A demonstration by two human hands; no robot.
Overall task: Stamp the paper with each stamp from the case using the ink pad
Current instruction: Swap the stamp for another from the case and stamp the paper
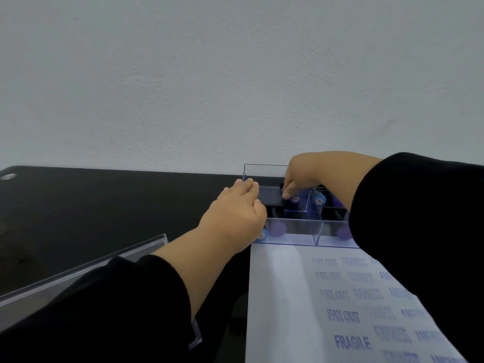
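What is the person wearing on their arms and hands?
Both arms wear long black sleeves: the left sleeve ends partway up the forearm, the right sleeve near the wrist. The left hand and right hand are bare: no gloves, rings or watch show.

White paper sheet (277,297): we read blue stamps "FAX OUT" repeated, "FRAGILE" once; neighbouring column possibly "EXPRESS", too blurred for us.

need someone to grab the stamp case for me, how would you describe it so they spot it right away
On the black table, look along the back edge by the wall, just past the top of the stamped paper. The case is the clear box split into compartments holding round-topped stamps; the clear lid lying at left has none.
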